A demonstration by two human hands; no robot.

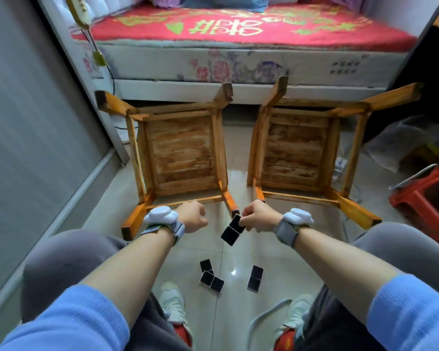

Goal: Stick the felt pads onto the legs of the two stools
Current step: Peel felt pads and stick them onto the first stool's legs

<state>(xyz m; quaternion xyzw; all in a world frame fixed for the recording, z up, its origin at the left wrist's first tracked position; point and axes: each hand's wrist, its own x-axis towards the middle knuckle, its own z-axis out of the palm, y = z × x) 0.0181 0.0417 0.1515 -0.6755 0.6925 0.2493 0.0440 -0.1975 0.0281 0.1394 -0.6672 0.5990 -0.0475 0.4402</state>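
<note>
A glossy tiled floor (pixel 238 259) runs up to a bed with a red embroidered cover (pixel 238 29), and two wooden stools lie tipped over on it, undersides facing the camera and legs splayed toward and away from the person. The left stool (pixel 180 150) and the right stool (pixel 297 150) sit side by side, a narrow gap between them.

The right hand (pixel 260 216) pinches a strip of two black felt pads (pixel 233 229) by its upper end — the grip is narrow, closed on the strip's top pad. The strip hangs with its long axis slanting down and to the left, just below the near right leg of the left stool (pixel 232 206). The left hand (pixel 193 216) is loosely curled, and nothing shows in it.

More pads wait on the floor between the knees: a group of three (pixel 211 277) and a pair (pixel 255 278).

The step in hand looks like separating one pad — the next move likely calls for the left hand to peel it off and press it onto the leg's end.
</note>
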